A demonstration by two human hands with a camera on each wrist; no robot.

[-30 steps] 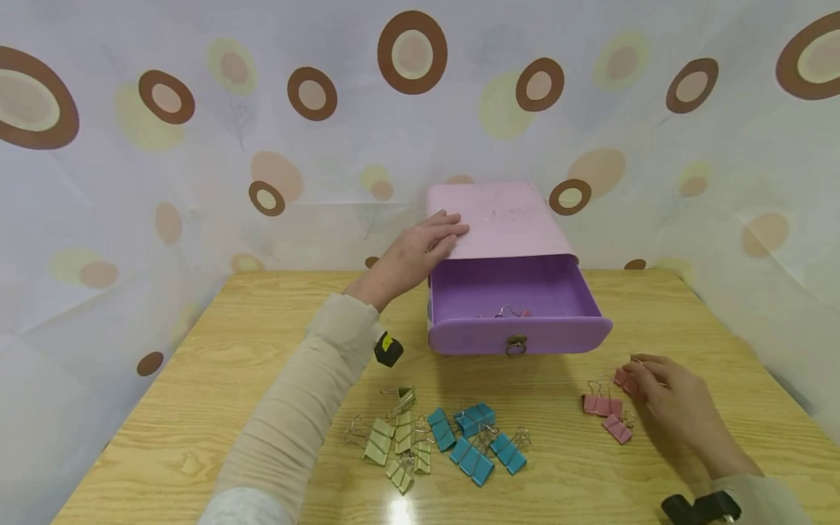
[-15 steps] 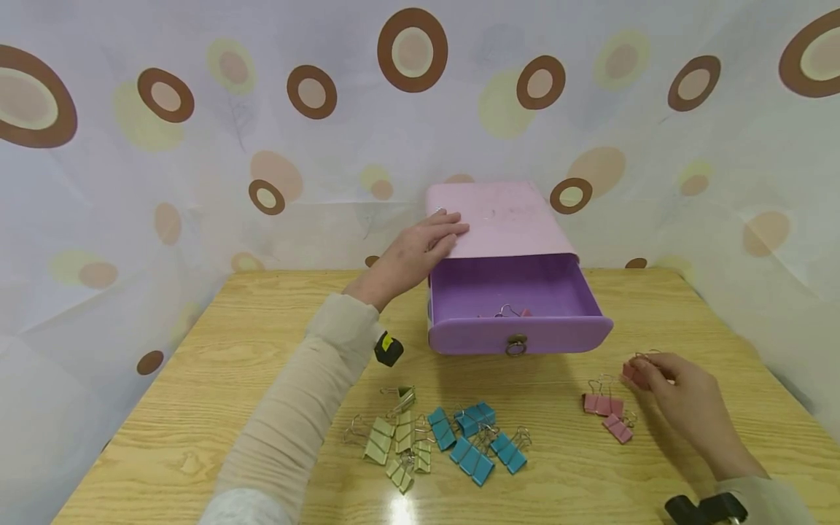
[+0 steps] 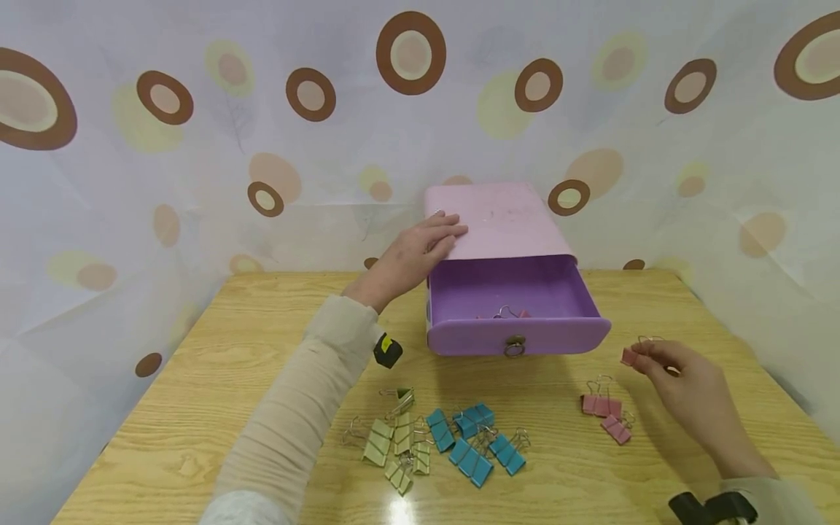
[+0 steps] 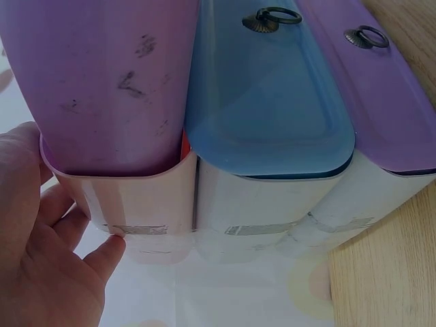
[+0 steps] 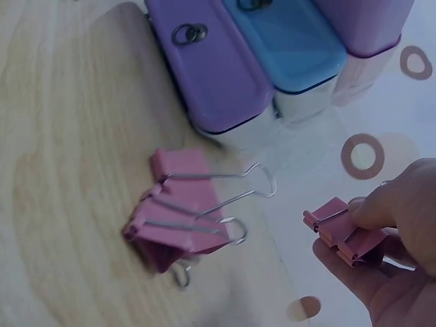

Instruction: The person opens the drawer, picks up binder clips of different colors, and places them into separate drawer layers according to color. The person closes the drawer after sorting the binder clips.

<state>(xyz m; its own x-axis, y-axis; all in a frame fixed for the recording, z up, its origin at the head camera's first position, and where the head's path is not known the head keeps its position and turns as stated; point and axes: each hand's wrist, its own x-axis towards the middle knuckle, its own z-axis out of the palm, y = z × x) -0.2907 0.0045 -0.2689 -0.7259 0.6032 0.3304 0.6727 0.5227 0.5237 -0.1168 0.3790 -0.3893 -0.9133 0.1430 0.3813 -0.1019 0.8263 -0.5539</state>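
Observation:
My right hand pinches a pink binder clip between thumb and fingers, raised above the table's right side. In the right wrist view that pink binder clip shows its wire handles partly hidden by the hand. Two more pink binder clips lie close together on the table, left of this hand. My left hand rests on the top left edge of the pink drawer cabinet, fingers extended. Its top purple drawer is pulled out; pink clips inside are mostly hidden behind the front.
Several yellow-green binder clips and several blue binder clips lie at the front of the wooden table. Below the pulled-out drawer, a blue drawer and another purple drawer are closed. A patterned cloth hangs behind.
My right hand has lifted a pink binder clip away from the other two, moving slightly up and right. The left hand and drawer have stayed still.

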